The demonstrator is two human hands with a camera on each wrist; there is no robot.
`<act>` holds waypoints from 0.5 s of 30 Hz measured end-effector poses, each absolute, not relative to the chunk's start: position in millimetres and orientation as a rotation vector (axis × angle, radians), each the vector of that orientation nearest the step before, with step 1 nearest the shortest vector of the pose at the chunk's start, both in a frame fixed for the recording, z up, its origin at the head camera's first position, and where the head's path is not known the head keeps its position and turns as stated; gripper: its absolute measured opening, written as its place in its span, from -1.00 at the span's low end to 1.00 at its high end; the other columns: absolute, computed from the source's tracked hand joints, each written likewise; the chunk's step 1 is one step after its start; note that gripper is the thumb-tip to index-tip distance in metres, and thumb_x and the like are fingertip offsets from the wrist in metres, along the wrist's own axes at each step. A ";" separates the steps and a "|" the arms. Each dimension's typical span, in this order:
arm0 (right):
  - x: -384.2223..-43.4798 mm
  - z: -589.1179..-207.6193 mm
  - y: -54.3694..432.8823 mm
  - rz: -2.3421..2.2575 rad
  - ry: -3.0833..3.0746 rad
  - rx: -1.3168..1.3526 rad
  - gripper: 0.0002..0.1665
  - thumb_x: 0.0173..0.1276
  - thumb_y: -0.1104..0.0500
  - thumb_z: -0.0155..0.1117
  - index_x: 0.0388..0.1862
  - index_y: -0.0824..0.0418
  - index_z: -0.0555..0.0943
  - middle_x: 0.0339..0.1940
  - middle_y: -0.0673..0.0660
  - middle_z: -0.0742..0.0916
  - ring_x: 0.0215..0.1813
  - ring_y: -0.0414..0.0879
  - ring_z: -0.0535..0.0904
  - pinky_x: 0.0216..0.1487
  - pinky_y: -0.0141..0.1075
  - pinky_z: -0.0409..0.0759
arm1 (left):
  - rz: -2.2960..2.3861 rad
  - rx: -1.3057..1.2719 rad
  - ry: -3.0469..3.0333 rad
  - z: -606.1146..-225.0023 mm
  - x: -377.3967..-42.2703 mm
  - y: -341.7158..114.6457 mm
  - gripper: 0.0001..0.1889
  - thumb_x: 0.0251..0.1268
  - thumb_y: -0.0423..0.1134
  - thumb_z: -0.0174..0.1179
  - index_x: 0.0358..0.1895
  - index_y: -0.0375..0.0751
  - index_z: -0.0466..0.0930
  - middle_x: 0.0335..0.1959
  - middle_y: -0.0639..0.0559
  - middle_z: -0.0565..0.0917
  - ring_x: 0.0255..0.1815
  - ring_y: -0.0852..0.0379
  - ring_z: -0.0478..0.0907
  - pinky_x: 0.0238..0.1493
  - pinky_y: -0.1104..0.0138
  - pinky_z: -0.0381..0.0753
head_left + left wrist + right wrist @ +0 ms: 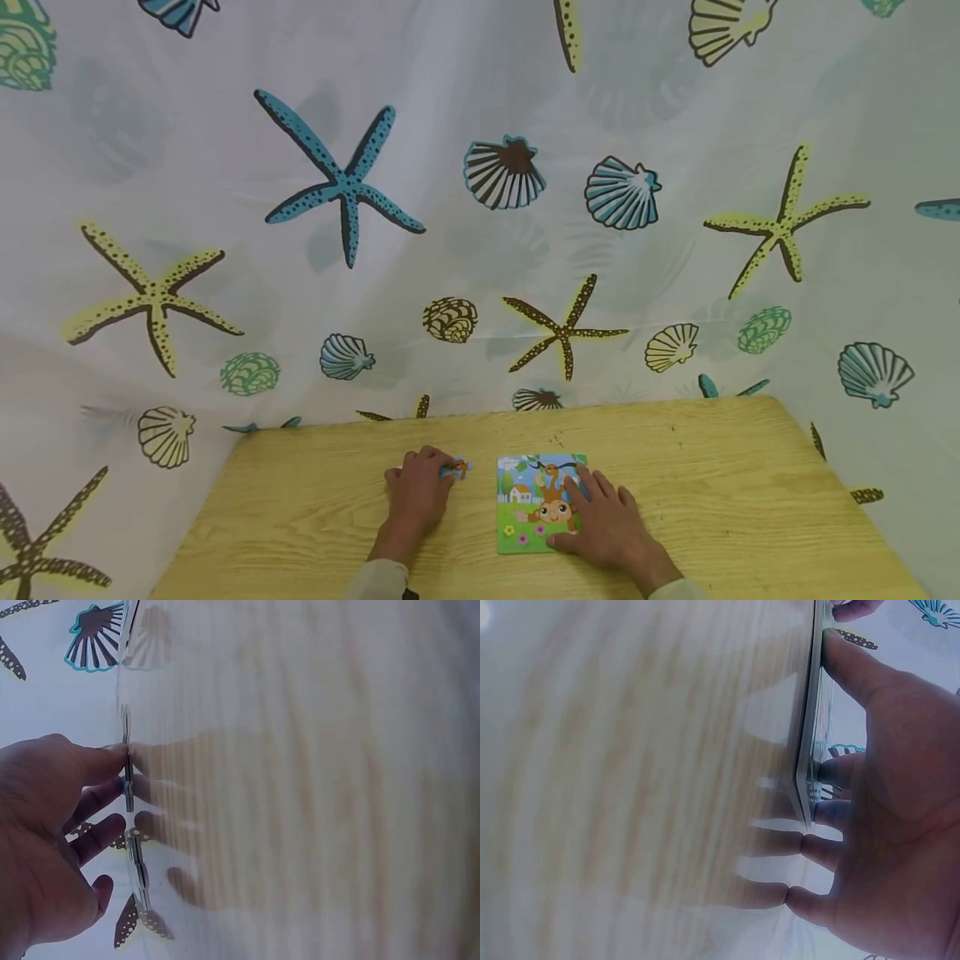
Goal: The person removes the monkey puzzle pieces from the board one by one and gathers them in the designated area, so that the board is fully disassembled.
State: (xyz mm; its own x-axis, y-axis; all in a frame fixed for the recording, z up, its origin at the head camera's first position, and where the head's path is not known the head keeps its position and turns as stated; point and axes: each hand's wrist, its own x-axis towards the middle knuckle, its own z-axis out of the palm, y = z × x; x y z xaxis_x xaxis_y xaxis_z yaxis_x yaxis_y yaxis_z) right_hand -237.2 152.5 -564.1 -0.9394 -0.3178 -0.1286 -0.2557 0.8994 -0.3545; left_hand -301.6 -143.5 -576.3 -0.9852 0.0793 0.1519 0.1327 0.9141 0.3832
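Note:
A square picture puzzle board (517, 527) with a hanging monkey, a small house and flowers lies flat on the table. My right hand (611, 521) rests over its right side with spread fingers. In the right wrist view the board (808, 727) appears edge-on, with thumb and fingers at its face and two fingertips on the wood. To the left of the board, my left hand (422, 492) pinches a small puzzle piece (461, 469) with blue and brown print. The left wrist view shows that piece (129, 784) edge-on at the fingertips, with another thin piece (139, 866) nearby.
The light wooden table (735, 500) extends to both sides of the hands. Behind it hangs a white curtain (480, 250) printed with starfish and shells, close along the table's far edge and around its sides.

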 end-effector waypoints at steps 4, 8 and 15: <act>-236.1 -562.8 153.0 -0.506 2.874 -0.445 0.09 0.19 -0.47 0.16 0.52 0.12 0.19 0.58 0.20 0.16 0.55 0.24 0.09 0.35 0.33 0.13 | -0.583 -0.165 -2.938 -576.0 -299.7 -145.4 -0.83 0.30 -0.16 0.22 -0.08 0.03 0.67 0.09 0.03 0.57 0.12 -0.10 0.43 0.01 -0.17 0.27; -235.3 -561.7 154.5 -0.512 2.868 -0.452 0.09 0.19 -0.48 0.15 0.53 0.10 0.19 0.58 0.18 0.16 0.55 0.22 0.10 0.36 0.30 0.14 | -0.634 -0.199 -2.892 -573.2 -296.8 -138.8 -0.84 0.36 -0.18 0.15 -0.08 -0.01 0.66 0.09 0.00 0.56 0.11 -0.13 0.44 0.01 -0.19 0.26; -237.8 -564.4 158.4 -0.537 2.859 -0.437 0.12 0.17 -0.48 0.17 0.54 0.10 0.16 0.59 0.18 0.13 0.56 0.22 0.09 0.39 0.29 0.11 | -0.689 -0.416 -2.873 -556.7 -287.3 -96.2 -0.77 0.38 -0.13 0.14 0.02 -0.04 0.61 0.09 0.00 0.54 0.12 -0.10 0.43 0.05 -0.21 0.30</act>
